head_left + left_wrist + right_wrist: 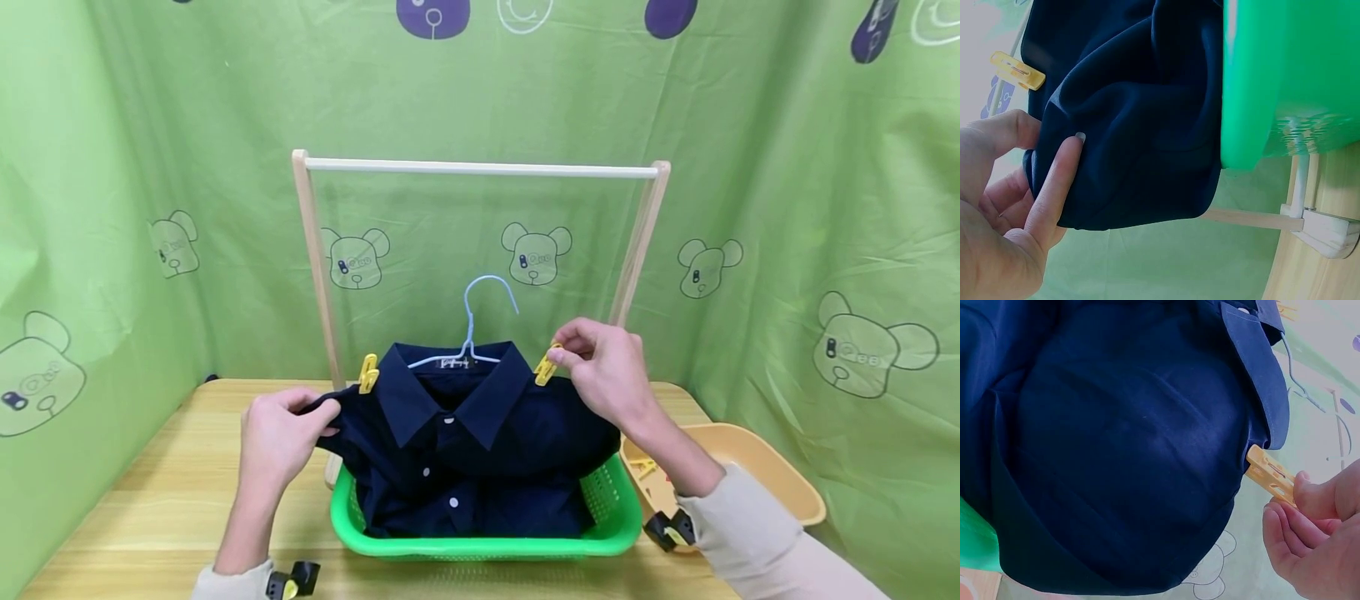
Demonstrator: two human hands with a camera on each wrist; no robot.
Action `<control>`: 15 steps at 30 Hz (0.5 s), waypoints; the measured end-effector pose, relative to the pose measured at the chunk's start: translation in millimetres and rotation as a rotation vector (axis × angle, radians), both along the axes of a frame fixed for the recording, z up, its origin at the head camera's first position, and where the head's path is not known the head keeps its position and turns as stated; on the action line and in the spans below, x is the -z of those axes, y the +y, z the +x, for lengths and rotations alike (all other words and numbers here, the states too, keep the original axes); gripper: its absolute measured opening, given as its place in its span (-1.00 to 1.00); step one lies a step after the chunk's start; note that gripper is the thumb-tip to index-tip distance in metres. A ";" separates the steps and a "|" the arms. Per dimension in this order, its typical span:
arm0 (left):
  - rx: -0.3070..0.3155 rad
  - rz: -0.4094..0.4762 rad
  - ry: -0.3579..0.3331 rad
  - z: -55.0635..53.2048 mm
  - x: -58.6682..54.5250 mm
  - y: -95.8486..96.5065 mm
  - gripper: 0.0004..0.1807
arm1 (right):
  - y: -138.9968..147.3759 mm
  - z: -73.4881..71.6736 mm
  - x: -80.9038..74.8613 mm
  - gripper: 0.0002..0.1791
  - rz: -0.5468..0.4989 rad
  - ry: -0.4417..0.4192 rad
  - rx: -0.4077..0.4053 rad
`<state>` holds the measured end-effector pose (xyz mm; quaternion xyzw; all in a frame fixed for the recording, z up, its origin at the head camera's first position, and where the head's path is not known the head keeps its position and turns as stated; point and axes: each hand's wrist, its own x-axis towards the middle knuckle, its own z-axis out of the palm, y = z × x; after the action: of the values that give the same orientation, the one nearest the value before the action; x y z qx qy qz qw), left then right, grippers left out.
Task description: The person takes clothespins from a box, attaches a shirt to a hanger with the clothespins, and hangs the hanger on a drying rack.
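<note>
A dark navy collared shirt (pixel 480 467) with white buttons sits partly in a green basket (pixel 487 547). A light blue wire hanger (pixel 470 321) is inside its collar, hook standing up. My left hand (pixel 279 433) pinches the shirt's shoulder on the left, thumb and fingers around the cloth, also seen in the left wrist view. My right hand (pixel 611 367) pinches a yellow clothespin (pixel 1269 474) whose tip is on the right shoulder beside the collar. A second yellow clothespin (pixel 367 373) is clipped on the left shoulder, close to the collar.
Behind the basket stands a wooden rack with a white rail (pixel 480 168). An orange tray (pixel 780 467) with several yellow clothespins (pixel 643 467) lies at the right on the wooden table (pixel 150 500). Green patterned cloth (pixel 480 100) surrounds the table.
</note>
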<state>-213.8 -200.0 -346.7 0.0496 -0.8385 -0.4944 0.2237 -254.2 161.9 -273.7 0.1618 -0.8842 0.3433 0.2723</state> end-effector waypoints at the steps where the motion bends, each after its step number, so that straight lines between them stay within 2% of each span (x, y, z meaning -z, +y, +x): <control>1: 0.001 0.000 0.000 -0.1 0.1 -0.2 -0.86 | -0.5 -0.2 0.5 -0.95 0.000 0.002 0.000; 8: 0.004 0.011 -0.004 -0.8 0.7 -0.9 -0.86 | -1.3 -1.4 2.3 -0.94 0.016 0.002 0.008; 15: 0.008 0.007 0.002 -1.1 0.9 -0.8 -0.87 | -3.0 -0.8 3.3 -0.93 0.017 -0.070 -0.017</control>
<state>-214.9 -200.8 -347.5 0.0467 -0.8368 -0.4981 0.2225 -255.0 159.0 -277.0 0.1593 -0.8948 0.3433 0.2367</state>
